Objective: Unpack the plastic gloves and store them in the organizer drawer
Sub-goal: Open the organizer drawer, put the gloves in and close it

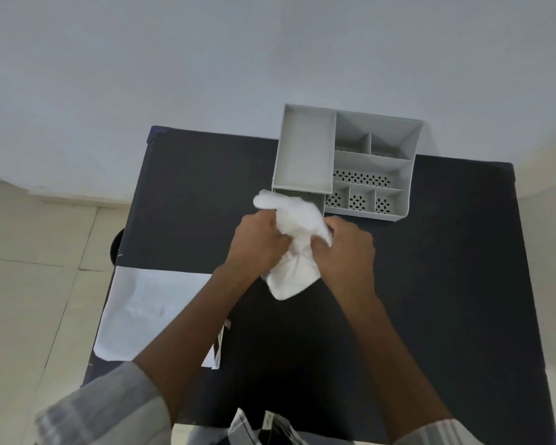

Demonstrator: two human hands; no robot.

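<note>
Grey plastic organizer (350,162) stands at the far edge of the dark table (431,284), right of centre. Its open top holds one long tray on the left and smaller cells on the right, several with perforated floors; all visible cells look bare. The drawer (317,199) under the long tray appears pulled out toward the near side, though the gloves hide most of it.

Plastic gloves (297,239), a crumpled translucent white wad, are held above the table just in front of that drawer. Left hand (257,244) and right hand (345,248) both have fingers curled tight into the wad.

A flat white wrapper (141,309) lies at the near-left, overhanging the table edge.
</note>
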